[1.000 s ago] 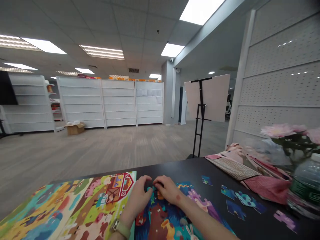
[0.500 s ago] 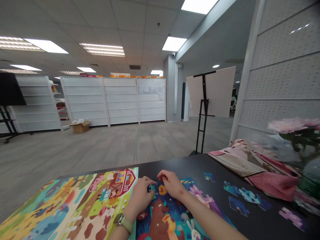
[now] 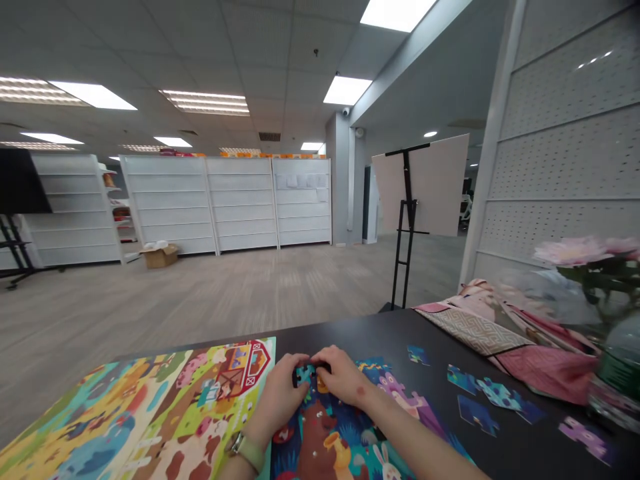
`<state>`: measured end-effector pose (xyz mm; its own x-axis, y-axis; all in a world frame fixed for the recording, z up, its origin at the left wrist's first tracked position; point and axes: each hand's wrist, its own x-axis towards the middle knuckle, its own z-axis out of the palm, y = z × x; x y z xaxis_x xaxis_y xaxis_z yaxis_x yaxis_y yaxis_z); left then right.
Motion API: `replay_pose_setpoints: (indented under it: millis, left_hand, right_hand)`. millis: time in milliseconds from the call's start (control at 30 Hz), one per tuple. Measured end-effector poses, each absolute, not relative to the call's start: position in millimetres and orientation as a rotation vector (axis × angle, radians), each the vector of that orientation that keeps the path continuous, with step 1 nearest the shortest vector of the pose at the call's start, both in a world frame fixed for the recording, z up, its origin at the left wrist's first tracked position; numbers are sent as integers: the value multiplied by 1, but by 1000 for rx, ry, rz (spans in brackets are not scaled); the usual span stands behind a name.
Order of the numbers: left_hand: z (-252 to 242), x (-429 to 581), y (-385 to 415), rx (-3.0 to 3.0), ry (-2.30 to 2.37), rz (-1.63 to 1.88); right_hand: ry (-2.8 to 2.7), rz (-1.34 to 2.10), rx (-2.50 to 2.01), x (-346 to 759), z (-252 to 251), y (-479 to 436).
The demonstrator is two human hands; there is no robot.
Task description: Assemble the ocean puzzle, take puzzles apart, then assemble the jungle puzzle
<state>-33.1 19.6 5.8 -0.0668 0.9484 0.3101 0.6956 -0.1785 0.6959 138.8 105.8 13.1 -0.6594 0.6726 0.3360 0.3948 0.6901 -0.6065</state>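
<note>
A teal-blue jigsaw puzzle piece (image 3: 305, 375) lies at the upper left of a partly assembled jigsaw puzzle (image 3: 317, 433) with a brown bear, a honey pot and a rabbit. My left hand (image 3: 281, 390), wearing a watch, grips the piece's left side between thumb and forefinger. From the right, my right hand (image 3: 341, 377) has its fingers bent against the piece's right edge and the puzzle beside it. Part of the puzzle's top is hidden under that hand.
A farm picture sheet (image 3: 165, 413) lies left of the puzzle. Loose puzzle pieces (image 3: 477, 413) are scattered on the dark table (image 3: 350, 327) at right. Beyond them are a pink fabric bag (image 3: 545, 367), a clear bottle (image 3: 623, 373) and pink flowers (image 3: 575, 252). An easel (image 3: 406, 233) stands behind.
My fingers have shifted around the teal-blue piece, and more of it now shows between my hands. My right fingertips have moved slightly down and left. The loose pieces stay put.
</note>
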Motion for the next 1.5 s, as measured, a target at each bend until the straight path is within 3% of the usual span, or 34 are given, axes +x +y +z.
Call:
replay_pose_setpoints:
  millis: [333, 1133, 1500]
  left_hand:
    - [14, -35, 20, 1861, 1548, 1224]
    - [13, -56, 13, 1808, 1667, 936]
    - [14, -58, 13, 1801, 1719, 859]
  right_hand:
    - [-2178, 866, -785, 134, 15, 106]
    - [-1642, 1595, -781, 121, 0, 111]
    - [-1591, 1595, -712, 118, 10, 101]
